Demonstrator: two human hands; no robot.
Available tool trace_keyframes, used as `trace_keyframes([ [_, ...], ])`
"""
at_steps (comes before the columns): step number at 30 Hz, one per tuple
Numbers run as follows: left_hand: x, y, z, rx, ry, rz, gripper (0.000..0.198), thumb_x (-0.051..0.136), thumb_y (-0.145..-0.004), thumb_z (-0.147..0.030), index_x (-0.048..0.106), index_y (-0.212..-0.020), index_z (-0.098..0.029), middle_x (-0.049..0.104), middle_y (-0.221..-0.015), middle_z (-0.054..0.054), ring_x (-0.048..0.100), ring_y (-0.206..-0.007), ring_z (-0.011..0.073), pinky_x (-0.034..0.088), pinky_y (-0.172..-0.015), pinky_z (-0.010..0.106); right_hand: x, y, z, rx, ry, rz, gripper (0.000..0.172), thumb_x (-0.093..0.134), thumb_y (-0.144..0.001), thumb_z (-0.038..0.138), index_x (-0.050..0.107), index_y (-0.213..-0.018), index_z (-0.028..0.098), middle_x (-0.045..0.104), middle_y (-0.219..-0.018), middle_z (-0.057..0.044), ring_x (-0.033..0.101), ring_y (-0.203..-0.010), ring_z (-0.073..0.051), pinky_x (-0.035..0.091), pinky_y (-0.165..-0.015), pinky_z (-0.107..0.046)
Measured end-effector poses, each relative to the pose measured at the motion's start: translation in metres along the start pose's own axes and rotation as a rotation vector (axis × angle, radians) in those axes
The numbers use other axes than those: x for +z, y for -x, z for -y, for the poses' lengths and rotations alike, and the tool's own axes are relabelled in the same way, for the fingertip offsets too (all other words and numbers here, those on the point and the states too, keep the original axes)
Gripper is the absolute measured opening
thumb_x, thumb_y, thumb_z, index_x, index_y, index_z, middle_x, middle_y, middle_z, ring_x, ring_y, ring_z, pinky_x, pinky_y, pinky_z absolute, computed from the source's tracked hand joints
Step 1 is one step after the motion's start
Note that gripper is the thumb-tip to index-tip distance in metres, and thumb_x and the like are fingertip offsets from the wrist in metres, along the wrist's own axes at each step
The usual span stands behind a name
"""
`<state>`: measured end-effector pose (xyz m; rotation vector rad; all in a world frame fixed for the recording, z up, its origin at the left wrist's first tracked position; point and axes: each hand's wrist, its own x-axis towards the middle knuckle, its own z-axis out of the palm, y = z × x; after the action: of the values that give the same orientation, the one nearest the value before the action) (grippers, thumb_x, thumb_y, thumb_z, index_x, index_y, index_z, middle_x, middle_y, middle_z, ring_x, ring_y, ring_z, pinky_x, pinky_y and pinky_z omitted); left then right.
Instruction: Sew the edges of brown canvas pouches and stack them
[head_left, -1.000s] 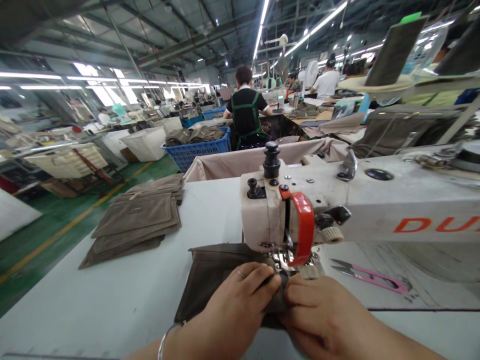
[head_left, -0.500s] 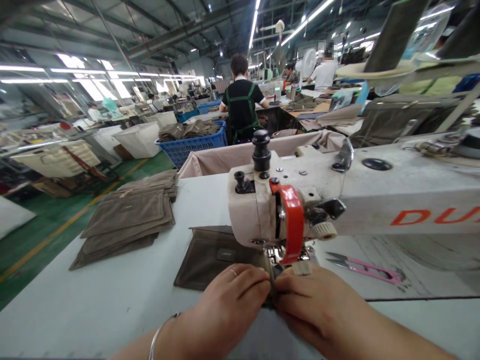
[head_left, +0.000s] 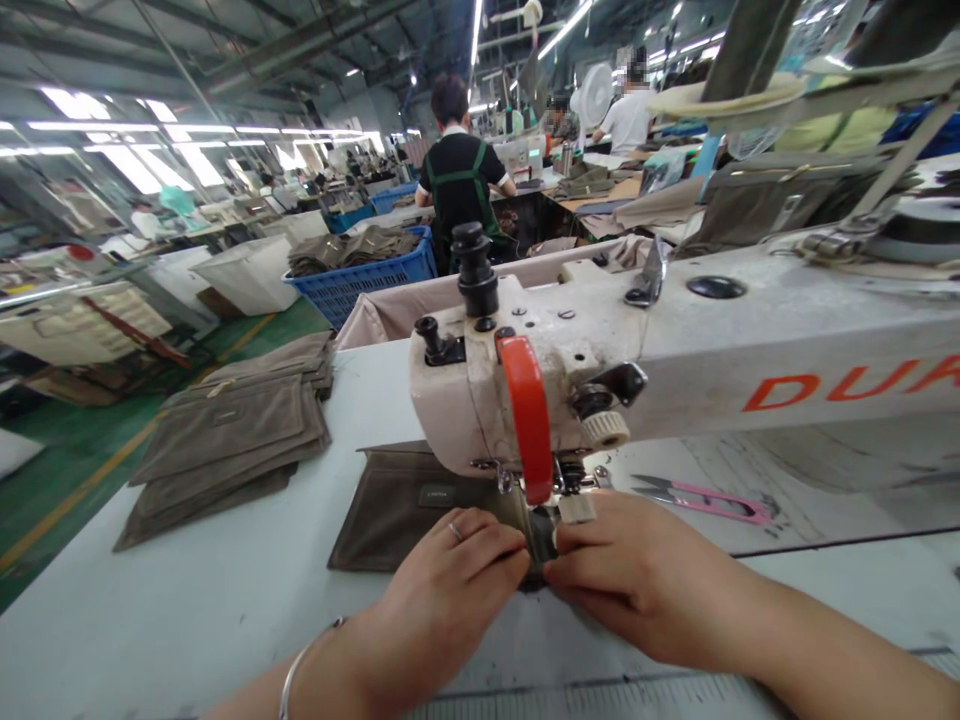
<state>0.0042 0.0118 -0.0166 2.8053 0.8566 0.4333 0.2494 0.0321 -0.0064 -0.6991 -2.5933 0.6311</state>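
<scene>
A dark olive fabric panel (head_left: 397,500) with a small label lies flat on the white table, its right edge under the head of the sewing machine (head_left: 450,400). My left hand (head_left: 457,580) has its fingers pressed together on the panel's near right corner. Just right of the needle area, my right hand (head_left: 630,570) pinches the same edge, fingertips close to the presser foot (head_left: 544,515). A red guard (head_left: 529,420) on the machine head hides part of the needle. The fingertips' exact grip is partly hidden.
Pink-handled thread snips (head_left: 712,500) lie on the machine bed to the right. A stack of similar olive pieces (head_left: 225,430) sits at the table's left. Beyond stand a blue crate (head_left: 367,280) of pieces, a pink cloth-lined bin (head_left: 390,315) and a person (head_left: 461,180) with their back turned.
The camera view has turned, shifting the machine and table leftward and slightly up in the picture. Both hands stay at the panel's edge, with a slightly wider gap between their fingertips.
</scene>
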Motion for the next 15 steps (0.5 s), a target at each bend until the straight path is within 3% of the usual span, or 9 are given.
trace_keyframes([
  [9, 0.005, 0.001, -0.001, -0.022, -0.008, 0.014, 0.024, 0.042, -0.098, -0.012, 0.058, -0.116, -0.015, 0.063, -0.115, 0.007, 0.057, -0.102, 0.019, 0.05, -0.093, 0.037, 0.002, -0.005, 0.0, -0.007, -0.047, -0.002, 0.026, 0.049, -0.093, 0.011, 0.065, -0.108, 0.024, 0.066, -0.105, -0.001, 0.057, -0.097, -0.019, 0.043, -0.085, -0.035],
  [15, -0.005, -0.001, 0.0, 0.061, 0.044, 0.033, 0.026, 0.039, -0.099, -0.012, 0.057, -0.119, -0.015, 0.067, -0.111, 0.007, 0.06, -0.106, 0.0179, 0.05, -0.097, 0.034, 0.01, -0.004, 0.004, -0.009, 0.033, -0.051, 0.024, 0.048, -0.091, 0.013, 0.065, -0.104, 0.023, 0.067, -0.105, -0.003, 0.059, -0.092, -0.021, 0.046, -0.083, -0.039],
])
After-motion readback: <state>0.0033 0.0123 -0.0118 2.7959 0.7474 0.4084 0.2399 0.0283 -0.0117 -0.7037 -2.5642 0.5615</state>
